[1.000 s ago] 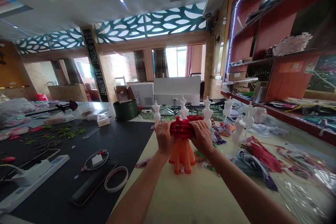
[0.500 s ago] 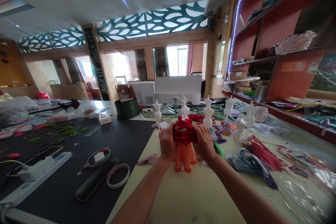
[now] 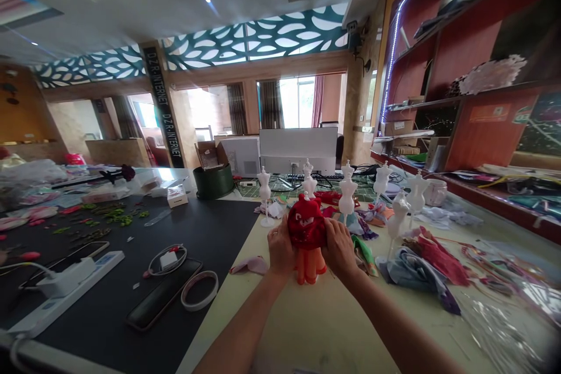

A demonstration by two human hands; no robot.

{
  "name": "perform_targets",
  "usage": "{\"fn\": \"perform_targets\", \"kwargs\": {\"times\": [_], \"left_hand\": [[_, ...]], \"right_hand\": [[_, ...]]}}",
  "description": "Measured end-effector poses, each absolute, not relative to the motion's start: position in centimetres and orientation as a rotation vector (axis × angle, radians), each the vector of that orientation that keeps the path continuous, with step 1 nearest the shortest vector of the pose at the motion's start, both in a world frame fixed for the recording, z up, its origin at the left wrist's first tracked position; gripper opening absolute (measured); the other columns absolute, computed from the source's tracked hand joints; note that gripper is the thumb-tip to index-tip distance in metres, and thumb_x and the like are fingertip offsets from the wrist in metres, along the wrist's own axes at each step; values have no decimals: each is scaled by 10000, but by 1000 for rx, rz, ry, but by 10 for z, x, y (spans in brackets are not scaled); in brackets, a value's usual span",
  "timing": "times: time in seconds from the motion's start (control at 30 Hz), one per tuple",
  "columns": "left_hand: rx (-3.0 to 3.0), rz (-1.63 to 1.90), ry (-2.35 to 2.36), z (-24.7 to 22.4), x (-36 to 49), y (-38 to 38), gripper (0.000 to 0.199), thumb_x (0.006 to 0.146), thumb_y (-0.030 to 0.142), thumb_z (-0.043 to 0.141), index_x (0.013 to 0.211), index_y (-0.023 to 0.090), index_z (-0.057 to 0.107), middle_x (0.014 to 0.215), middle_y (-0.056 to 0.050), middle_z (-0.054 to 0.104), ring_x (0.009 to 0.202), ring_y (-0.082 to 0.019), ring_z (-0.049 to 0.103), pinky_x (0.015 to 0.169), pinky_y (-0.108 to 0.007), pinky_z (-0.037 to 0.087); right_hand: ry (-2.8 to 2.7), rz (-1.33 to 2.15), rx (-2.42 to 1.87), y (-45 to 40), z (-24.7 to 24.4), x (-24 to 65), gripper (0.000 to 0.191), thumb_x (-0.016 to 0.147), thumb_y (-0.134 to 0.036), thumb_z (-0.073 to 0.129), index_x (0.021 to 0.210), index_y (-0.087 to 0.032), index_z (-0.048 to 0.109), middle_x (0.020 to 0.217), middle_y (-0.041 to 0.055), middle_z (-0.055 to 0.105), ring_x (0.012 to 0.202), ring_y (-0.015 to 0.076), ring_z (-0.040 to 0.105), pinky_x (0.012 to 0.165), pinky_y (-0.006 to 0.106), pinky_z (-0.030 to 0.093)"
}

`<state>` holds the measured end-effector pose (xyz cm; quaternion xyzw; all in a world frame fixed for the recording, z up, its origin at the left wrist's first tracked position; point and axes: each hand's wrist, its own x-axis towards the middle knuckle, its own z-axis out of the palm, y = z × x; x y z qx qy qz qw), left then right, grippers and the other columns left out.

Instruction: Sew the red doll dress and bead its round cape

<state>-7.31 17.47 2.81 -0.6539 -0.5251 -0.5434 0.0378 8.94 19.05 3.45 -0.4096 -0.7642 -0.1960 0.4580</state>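
Observation:
A small red garment [image 3: 305, 227] with white marks on its front is draped over a miniature white dress form, whose top knob [image 3: 306, 194] pokes out above it. Below it hangs an orange ruffled skirt [image 3: 309, 269]. My left hand [image 3: 280, 248] is closed on the left side of the red cloth. On the opposite side, my right hand [image 3: 340, 248] grips the cloth. The body of the form is hidden by fabric. More white dress forms [image 3: 348, 196] stand upright close behind and to the right.
Doll-sized clothes [image 3: 421, 272] and clear strips [image 3: 499, 327] lie at right. A phone [image 3: 164, 298], a tape roll [image 3: 199, 291], a charger [image 3: 169, 260] and a power strip [image 3: 70, 298] rest on the black mat at left. A monitor [image 3: 298, 146] stands behind.
The red garment has been pulled lower and spread, now covering more of the orange skirt. Both hands have moved slightly down with it.

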Motion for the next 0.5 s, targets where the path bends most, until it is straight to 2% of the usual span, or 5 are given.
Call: {"fn": "perform_targets", "kwargs": {"times": [0.2, 0.33, 0.5], "left_hand": [[-2026, -1726, -1763, 18, -74, 177, 466, 736, 113, 503, 1197, 167, 548, 1107, -164, 645, 1005, -327, 584, 932, -444, 357], [-2072, -1729, -1849, 10, -78, 176, 397, 722, 106, 501, 1103, 154, 603, 993, -150, 678, 939, -305, 603, 893, -425, 389], [-2137, -1760, -1884, 2, -81, 172, 386, 709, 71, 489, 1051, 167, 640, 1022, -154, 670, 962, -314, 597, 870, -415, 404]], "right_hand": [[-1890, -454, -1114, 196, 21, 89, 439, 702, -44, 423, 1129, -123, 488, 1012, 113, 576, 936, 248, 507, 821, 365, 407], [-1942, -437, -1188, 196, 13, 91, 317, 690, -37, 429, 958, -141, 563, 849, 84, 597, 815, 234, 516, 730, 330, 392], [-2037, -391, -1255, 190, 9, 95, 207, 696, -36, 448, 790, -165, 578, 787, 67, 600, 763, 214, 514, 706, 307, 358]]}}
